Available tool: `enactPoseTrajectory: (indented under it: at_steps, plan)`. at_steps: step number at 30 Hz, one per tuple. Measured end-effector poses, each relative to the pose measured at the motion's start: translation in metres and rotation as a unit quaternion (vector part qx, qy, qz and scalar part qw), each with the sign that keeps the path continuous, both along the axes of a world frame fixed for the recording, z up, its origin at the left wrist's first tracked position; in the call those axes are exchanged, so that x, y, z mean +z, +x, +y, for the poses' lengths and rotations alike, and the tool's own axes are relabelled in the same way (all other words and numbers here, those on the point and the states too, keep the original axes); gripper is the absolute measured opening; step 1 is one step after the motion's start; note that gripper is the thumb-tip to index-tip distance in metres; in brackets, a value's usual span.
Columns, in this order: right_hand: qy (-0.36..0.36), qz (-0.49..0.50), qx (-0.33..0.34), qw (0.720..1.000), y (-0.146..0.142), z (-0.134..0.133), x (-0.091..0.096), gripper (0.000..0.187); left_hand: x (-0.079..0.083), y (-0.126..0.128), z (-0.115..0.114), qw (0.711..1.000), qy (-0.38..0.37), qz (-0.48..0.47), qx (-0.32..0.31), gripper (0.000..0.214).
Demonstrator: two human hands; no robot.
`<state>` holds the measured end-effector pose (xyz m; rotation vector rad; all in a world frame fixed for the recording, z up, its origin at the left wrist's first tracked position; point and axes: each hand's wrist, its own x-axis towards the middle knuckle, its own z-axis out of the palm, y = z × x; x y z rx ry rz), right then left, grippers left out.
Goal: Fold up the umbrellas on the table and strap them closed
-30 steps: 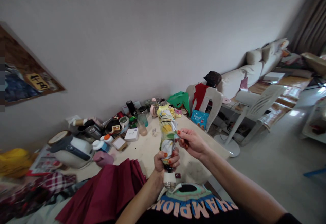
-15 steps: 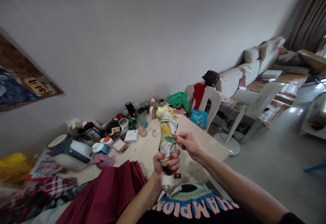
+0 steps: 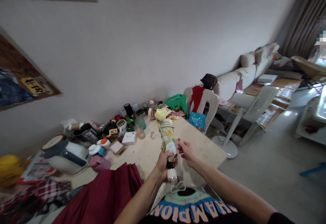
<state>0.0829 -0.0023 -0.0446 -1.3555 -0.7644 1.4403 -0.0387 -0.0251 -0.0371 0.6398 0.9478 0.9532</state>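
A folded umbrella [image 3: 167,134] with a yellow, white and green print is held over the table, its top pointing away from me. My left hand [image 3: 165,162] is wrapped round its lower end, just above the white handle [image 3: 172,174]. A pale cord loop hangs at the handle's end. My right hand [image 3: 187,152] is just right of the umbrella, fingers loosely bent, with nothing visible in them. A dark red folded cloth [image 3: 102,193] lies left of my left arm.
On the table [image 3: 201,145] stand a kettle [image 3: 67,156], a white box [image 3: 129,138], cups and several jars along the wall. A chair [image 3: 212,103] with a blue bag [image 3: 197,119] is at the far end; a white fan [image 3: 239,118] stands to the right.
My right hand has let go of the umbrella's green flap and moved slightly right and down. The umbrella in my left hand has tipped further forward, its handle shifting a little right and up.
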Motion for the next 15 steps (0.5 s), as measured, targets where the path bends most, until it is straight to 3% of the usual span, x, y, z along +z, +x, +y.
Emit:
enactPoseTrajectory:
  at_steps: [4, 6, 10, 12, 15]
  plan:
    - [0.02, -0.013, 0.066, 0.998, -0.006, -0.008, -0.012, 0.041, -0.028, 0.018, 0.0, 0.973, 0.083, 0.202, 0.074, 0.059]
    - [0.023, -0.047, 0.067, 0.996, -0.005, -0.004, -0.022, 0.031, -0.039, 0.024, -0.002, 0.943, 0.144, 0.298, 0.026, 0.072]
    - [-0.02, -0.171, 0.054, 0.984, 0.021, 0.024, -0.045, 0.017, -0.049, 0.022, -0.005, 0.907, 0.192, 0.351, -0.128, 0.091]
    - [-0.03, -0.27, 0.05, 0.961, 0.044, 0.047, -0.055, 0.019, -0.051, 0.011, -0.007, 0.892, 0.2, 0.377, -0.146, 0.082]
    - [-0.048, -0.426, 0.046, 0.902, 0.078, 0.083, -0.067, 0.027, -0.058, -0.02, -0.014, 0.884, 0.195, 0.413, -0.098, 0.053]
